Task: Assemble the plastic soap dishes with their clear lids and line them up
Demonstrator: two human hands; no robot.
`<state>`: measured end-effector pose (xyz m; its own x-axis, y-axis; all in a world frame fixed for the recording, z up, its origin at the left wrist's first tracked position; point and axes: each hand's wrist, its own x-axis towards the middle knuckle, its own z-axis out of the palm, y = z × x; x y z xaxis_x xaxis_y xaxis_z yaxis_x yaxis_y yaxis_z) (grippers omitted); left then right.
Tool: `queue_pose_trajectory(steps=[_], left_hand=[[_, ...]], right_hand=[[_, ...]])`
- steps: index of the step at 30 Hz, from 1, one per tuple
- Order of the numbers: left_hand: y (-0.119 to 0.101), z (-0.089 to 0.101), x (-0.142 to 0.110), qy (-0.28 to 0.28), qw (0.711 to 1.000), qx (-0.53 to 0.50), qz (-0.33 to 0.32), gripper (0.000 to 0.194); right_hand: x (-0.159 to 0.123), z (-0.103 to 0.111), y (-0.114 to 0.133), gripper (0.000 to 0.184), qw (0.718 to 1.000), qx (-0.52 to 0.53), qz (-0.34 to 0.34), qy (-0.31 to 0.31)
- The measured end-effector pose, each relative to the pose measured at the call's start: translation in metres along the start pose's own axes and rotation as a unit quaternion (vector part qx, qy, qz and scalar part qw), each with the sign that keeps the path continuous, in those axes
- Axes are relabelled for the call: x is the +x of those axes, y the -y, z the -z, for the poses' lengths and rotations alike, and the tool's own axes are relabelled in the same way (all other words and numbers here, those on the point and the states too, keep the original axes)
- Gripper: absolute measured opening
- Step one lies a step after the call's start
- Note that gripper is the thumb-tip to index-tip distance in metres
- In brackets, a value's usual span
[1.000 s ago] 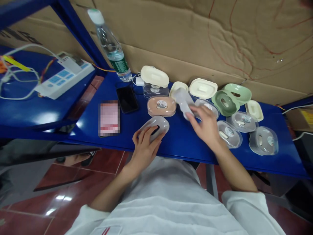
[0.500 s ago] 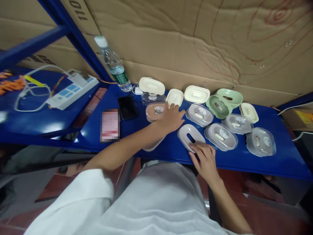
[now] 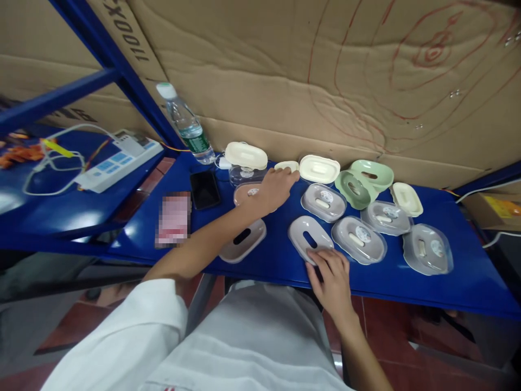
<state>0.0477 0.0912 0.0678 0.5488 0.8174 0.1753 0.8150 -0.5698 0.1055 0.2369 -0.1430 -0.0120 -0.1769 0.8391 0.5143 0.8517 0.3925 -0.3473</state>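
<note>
My left hand (image 3: 279, 187) reaches to the back row, its fingers bent and closed on the near edge of a small cream soap dish (image 3: 286, 165). Its knuckles hide part of that dish. Beneath my left wrist is a pinkish-brown soap dish (image 3: 243, 194), partly covered. My right hand (image 3: 331, 274) is at the front edge, fingers over the near rim of a grey oval soap dish (image 3: 299, 237) with a slot, thumb outside the rim. Another slotted grey dish (image 3: 255, 237) lies under my left forearm.
Several grey soap boxes with clear lids (image 3: 358, 239) stand to the right. Green dishes (image 3: 380, 174) and cream dishes (image 3: 319, 168) line the cardboard wall. A water bottle (image 3: 191, 133), a black phone (image 3: 204, 190), and a power strip (image 3: 120, 163) are on the left.
My left hand's fingers have drawn together on the small cream dish, from a more spread pose. My right hand stays at the grey dish. The view has shifted slightly.
</note>
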Motion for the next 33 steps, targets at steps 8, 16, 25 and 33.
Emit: queue_pose_trajectory(steps=[8,16,25,33], left_hand=[[0.016,0.054,-0.048,-0.105,0.928,-0.356,-0.002,0.026],[-0.034,0.01,-0.216,0.008,0.661,-0.738,0.135,0.047],[-0.054,-0.047,-0.245,-0.211,0.905,-0.348,0.125,0.039],[-0.041,-0.033,-0.244,-0.252,0.949,-0.174,0.074,0.035]], right_hand=[[-0.009,-0.005,-0.008,0.035,0.998,0.014,-0.014,-0.062],[-0.012,-0.005,-0.019,0.029,0.993,0.022,-0.069,-0.097],[-0.014,-0.001,0.004,0.047,0.985,0.031,0.14,0.098],[0.003,-0.008,0.026,0.047,0.982,0.011,0.144,0.126]])
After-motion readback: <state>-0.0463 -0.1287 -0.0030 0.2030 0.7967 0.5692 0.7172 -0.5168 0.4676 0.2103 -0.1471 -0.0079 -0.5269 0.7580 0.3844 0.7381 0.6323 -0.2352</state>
